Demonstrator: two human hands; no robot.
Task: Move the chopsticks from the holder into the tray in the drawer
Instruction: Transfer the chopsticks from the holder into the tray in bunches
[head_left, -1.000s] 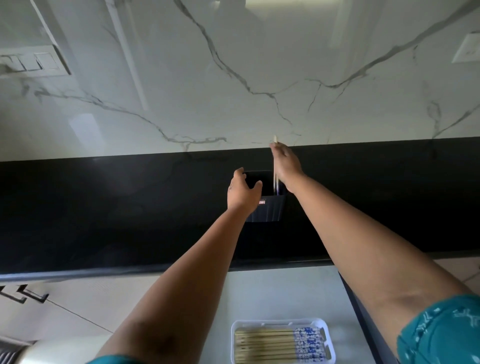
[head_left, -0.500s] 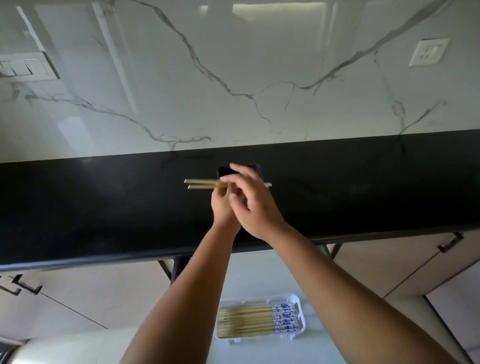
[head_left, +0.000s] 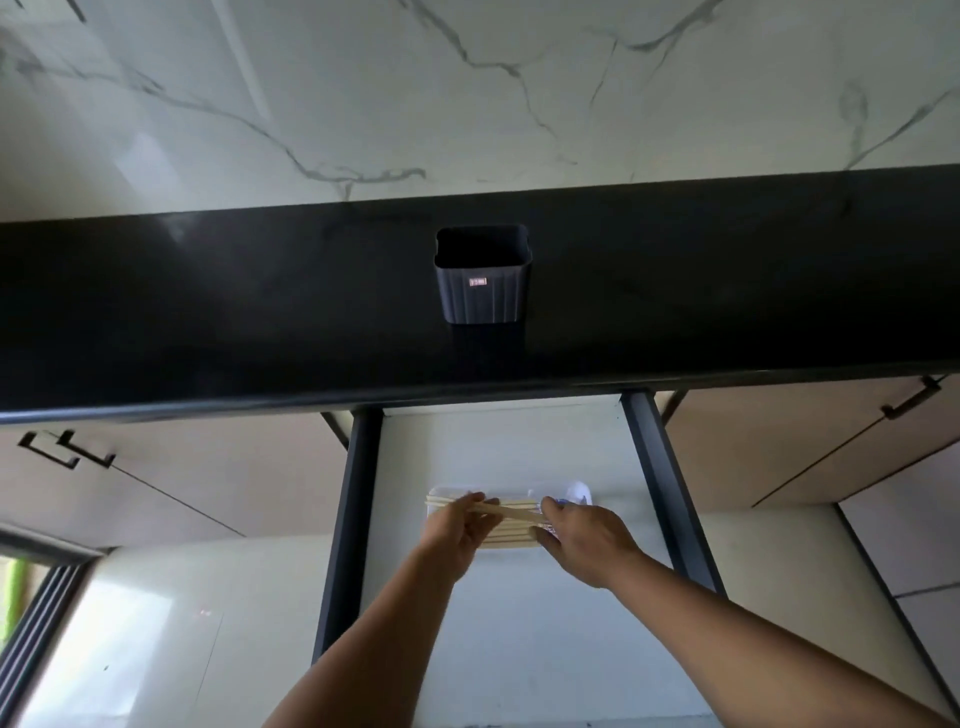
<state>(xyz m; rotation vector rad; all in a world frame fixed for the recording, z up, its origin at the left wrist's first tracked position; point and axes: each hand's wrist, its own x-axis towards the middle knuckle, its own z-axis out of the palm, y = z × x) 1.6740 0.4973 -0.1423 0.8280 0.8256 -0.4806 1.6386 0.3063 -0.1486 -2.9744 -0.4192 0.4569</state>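
Head view: The holder (head_left: 483, 275) stands upright on the black desk (head_left: 208, 312), at the far side, and no chopsticks are seen in it. Below, the drawer (head_left: 519, 623) is pulled out, with the white tray (head_left: 576, 491) on its floor holding a row of chopsticks (head_left: 511, 540). A pair of chopsticks (head_left: 511, 513) is held just above that row, lying left to right. The left hand (head_left: 460, 527) is pinched on the pair's left end; the right hand (head_left: 582, 535) is curled round the right end. The step in hand is judged to be the lay-down. The pair should be kept level and parallel to the row, lowered until resting, and both ends let go together.
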